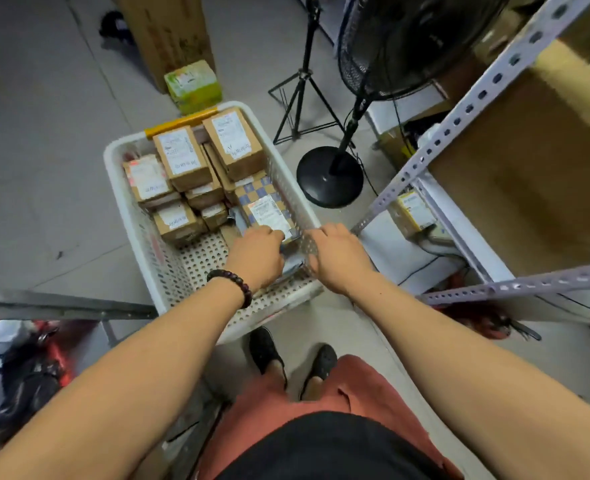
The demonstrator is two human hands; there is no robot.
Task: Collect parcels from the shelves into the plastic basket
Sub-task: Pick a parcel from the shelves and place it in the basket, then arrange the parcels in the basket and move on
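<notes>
Basket: white perforated plastic basket sits on the grey floor just ahead of your black shoes.
Load: brown cardboard parcels with white labels are stacked across the basket's far half; the near-left floor is bare.
Target parcel: blue-and-yellow chequered box with a white label lies inside, along the basket's right wall.
Mailer: grey plastic mailer bag lies in the basket's near-right corner, partly under your hand.
Left hand: your left hand reaches inside the basket, fingers curled down over the chequered box's near end, gripping it.
Bracelet: dark bead bracelet sits on that wrist, over the basket's near rim.
Right hand: your right hand is at the basket's right rim near the corner, fingers curled over the rim, clasping it.
Fan: black pedestal fan stands just right of the basket.
Tripod: black tripod stands beyond the basket's far-right corner.
Shelving: pale slotted metal shelf frame stands right of the basket, past the fan; one labelled cardboard parcel sits low on it.
Carton: green-and-yellow carton stands just beyond the basket's far rim.
</notes>
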